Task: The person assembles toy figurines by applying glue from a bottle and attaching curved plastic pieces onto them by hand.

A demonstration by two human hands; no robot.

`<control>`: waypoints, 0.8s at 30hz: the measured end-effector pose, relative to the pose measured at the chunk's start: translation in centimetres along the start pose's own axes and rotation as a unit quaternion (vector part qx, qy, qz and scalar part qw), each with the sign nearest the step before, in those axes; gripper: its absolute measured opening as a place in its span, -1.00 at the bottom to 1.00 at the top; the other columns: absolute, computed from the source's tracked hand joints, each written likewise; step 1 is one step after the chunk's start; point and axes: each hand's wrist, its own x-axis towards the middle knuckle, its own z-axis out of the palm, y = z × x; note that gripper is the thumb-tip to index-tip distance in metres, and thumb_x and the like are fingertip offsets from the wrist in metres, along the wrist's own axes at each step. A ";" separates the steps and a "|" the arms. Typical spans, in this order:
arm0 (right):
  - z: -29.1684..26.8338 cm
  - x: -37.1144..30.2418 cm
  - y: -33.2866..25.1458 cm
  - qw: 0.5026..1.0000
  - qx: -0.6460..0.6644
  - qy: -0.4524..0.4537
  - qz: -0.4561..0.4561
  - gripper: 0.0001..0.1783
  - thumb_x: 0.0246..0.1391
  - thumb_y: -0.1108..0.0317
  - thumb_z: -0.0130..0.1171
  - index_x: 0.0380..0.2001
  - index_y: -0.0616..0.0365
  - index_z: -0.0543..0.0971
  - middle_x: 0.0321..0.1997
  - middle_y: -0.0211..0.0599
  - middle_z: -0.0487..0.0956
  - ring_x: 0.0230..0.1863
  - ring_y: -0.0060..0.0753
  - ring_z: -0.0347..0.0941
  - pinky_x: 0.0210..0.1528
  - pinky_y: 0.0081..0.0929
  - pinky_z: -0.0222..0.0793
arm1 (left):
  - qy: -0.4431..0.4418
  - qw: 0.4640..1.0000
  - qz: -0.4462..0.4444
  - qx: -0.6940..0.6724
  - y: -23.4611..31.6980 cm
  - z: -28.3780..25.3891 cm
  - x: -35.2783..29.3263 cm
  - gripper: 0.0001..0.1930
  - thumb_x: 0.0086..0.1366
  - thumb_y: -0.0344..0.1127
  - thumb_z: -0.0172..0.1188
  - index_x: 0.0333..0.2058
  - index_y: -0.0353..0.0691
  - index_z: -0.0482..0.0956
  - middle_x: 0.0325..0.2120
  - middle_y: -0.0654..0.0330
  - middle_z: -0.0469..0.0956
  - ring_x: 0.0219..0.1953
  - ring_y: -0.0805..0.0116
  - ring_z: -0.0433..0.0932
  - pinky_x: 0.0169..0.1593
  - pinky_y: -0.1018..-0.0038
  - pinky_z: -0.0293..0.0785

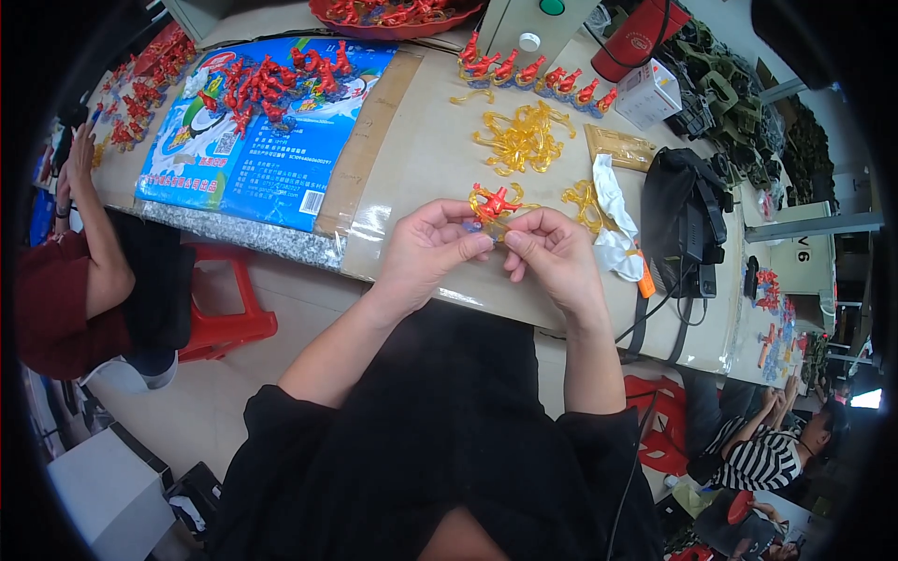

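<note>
Between my two hands, just above the near edge of the bench, is a small red figurine (pixel 497 202) with clear yellow curved pieces on it and a bluish-purple clear part below. My left hand (pixel 435 245) pinches it from the left, thumb against the lower part. From the other side my right hand (pixel 550 251) closes thumb and fingers on it near the yellow piece. Fingertips hide part of it. Beyond my hands lies a pile of clear yellow curved pieces (pixel 526 137), with a smaller yellow cluster (pixel 585 204) right of my right hand.
Several red figurines (pixel 529 71) stand in a row at the back; more lie heaped on a blue printed cardboard sheet (pixel 271 178). White tissue (pixel 613 210), an orange-tipped tool (pixel 646 280) and a black strapped device (pixel 687 224) lie rightward. Other people sit at both sides, near red stools (pixel 229 304).
</note>
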 end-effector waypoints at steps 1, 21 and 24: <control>0.0 0.1 0.0 1.000 0.000 -0.003 -0.001 -0.85 -0.02 0.50 0.06 -0.38 0.37 0.39 -0.51 -0.30 0.45 -0.59 -0.63 0.40 -0.59 -0.72 0.35 | -0.001 1.000 -0.001 0.000 0.0 0.0 0.0 -0.72 0.07 -0.56 0.10 -0.19 -0.40 0.34 -0.33 0.09 0.47 -0.36 0.45 0.50 -0.27 0.53 0.49; -0.3 0.3 -0.3 0.998 -0.005 -0.053 0.016 -0.87 -0.01 0.46 0.06 -0.41 0.30 0.38 -0.56 -0.35 0.43 -0.60 -0.63 0.39 -0.63 -0.73 0.31 | -0.001 1.000 -0.022 0.014 0.5 0.4 0.0 -0.74 0.07 -0.50 0.15 -0.23 -0.38 0.38 -0.40 0.13 0.50 -0.42 0.50 0.49 -0.31 0.60 0.46; 0.1 0.3 0.1 0.999 0.009 -0.035 0.012 -0.87 -0.01 0.46 0.06 -0.40 0.30 0.39 -0.55 -0.35 0.43 -0.60 -0.64 0.38 -0.62 -0.74 0.31 | 0.002 1.000 -0.009 0.017 0.1 0.1 -0.1 -0.74 0.07 -0.50 0.14 -0.23 -0.38 0.38 -0.39 0.13 0.50 -0.42 0.50 0.49 -0.31 0.58 0.47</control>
